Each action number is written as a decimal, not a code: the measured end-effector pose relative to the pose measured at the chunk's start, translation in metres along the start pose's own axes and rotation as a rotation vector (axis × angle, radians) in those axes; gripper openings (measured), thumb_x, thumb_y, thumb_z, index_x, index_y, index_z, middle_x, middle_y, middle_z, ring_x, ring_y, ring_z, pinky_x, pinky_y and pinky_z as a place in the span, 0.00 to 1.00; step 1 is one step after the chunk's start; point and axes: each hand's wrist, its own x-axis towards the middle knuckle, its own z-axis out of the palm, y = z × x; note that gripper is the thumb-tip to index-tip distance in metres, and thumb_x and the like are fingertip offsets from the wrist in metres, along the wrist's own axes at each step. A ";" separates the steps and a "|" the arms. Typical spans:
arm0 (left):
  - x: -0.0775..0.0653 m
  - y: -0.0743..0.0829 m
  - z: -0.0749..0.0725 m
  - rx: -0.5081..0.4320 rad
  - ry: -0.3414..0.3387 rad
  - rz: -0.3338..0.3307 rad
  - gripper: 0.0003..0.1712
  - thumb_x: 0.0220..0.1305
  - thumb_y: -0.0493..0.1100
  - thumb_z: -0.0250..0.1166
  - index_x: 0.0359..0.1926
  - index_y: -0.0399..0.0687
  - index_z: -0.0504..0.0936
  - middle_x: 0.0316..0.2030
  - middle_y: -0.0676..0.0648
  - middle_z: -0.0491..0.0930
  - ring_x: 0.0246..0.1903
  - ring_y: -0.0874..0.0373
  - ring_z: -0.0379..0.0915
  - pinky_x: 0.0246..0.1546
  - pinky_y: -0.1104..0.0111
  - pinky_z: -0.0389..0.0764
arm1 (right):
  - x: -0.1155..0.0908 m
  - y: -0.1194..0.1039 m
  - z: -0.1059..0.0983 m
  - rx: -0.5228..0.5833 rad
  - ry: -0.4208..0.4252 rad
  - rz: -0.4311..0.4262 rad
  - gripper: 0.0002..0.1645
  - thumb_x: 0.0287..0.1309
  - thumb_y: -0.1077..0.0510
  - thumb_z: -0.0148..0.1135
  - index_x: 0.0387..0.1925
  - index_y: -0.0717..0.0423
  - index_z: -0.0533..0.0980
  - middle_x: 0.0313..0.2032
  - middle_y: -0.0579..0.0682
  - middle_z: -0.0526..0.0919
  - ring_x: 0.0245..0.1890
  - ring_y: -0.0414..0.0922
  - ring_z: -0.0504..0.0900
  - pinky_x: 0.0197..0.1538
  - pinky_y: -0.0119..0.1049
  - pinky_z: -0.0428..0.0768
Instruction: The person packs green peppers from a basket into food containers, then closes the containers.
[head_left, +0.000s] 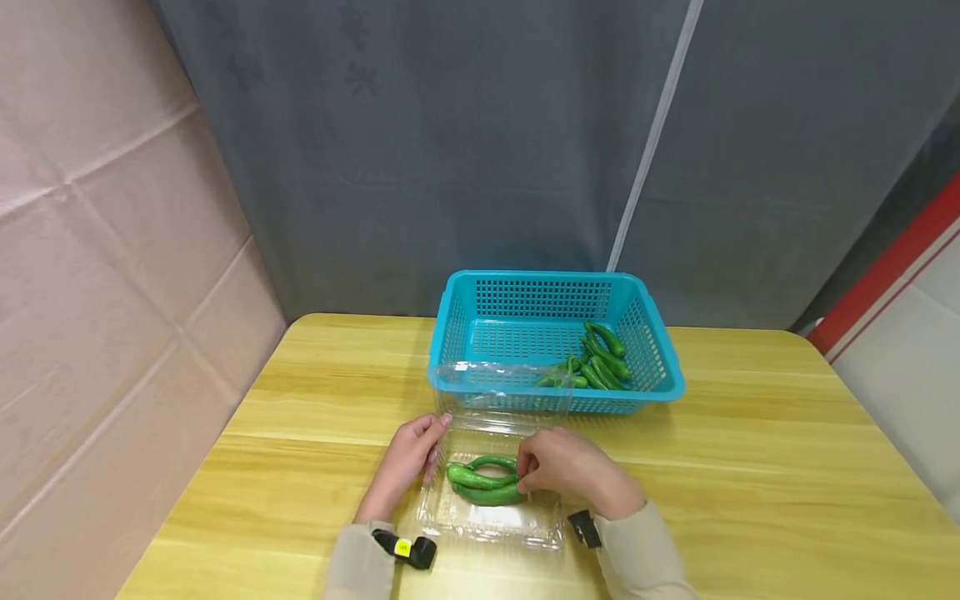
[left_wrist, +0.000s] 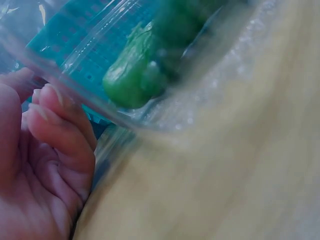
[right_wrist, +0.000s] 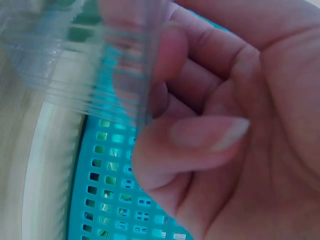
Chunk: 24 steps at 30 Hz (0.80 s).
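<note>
A clear plastic clamshell box [head_left: 510, 533] lies with its lid raised at the back. Several long green chili peppers [head_left: 487, 496] rest side by side in its base. My left hand [head_left: 408, 458] grips the box's left edge, its fingers curled close outside the wall in the left wrist view. From the right, my right hand [head_left: 573, 468] reaches over the base and pinches the right end of a pepper. In the right wrist view, part of that hand shows through the clear wall, and its fingertips' contact is hidden.
Behind the box stands a blue-green plastic basket [head_left: 667, 367] with several more green peppers [head_left: 607, 362] at its right end. The raised lid [head_left: 502, 387] overlaps its front rim. Everything is on a wooden table [head_left: 750, 467], with a grey curtain [head_left: 420, 150] at the back.
</note>
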 end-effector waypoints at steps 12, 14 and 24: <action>0.000 0.000 0.000 -0.008 -0.001 0.003 0.25 0.64 0.51 0.53 0.22 0.33 0.64 0.11 0.49 0.63 0.05 0.61 0.56 0.04 0.72 0.61 | 0.000 0.000 -0.002 0.027 0.000 -0.001 0.09 0.41 0.51 0.70 0.22 0.41 0.74 0.20 0.33 0.72 0.21 0.34 0.69 0.29 0.30 0.70; 0.000 0.001 0.000 -0.008 0.000 0.001 0.24 0.64 0.51 0.53 0.22 0.33 0.65 0.11 0.49 0.63 0.05 0.61 0.56 0.04 0.72 0.62 | 0.000 0.000 -0.002 0.032 -0.001 -0.004 0.09 0.41 0.51 0.69 0.22 0.41 0.74 0.20 0.33 0.72 0.21 0.34 0.69 0.29 0.30 0.70; 0.000 0.000 0.000 -0.017 -0.003 -0.006 0.23 0.64 0.51 0.54 0.22 0.35 0.65 0.11 0.49 0.63 0.05 0.61 0.57 0.04 0.72 0.62 | 0.001 0.004 -0.001 0.078 -0.020 -0.016 0.15 0.44 0.50 0.68 0.36 0.48 0.78 0.24 0.32 0.76 0.26 0.31 0.73 0.34 0.32 0.74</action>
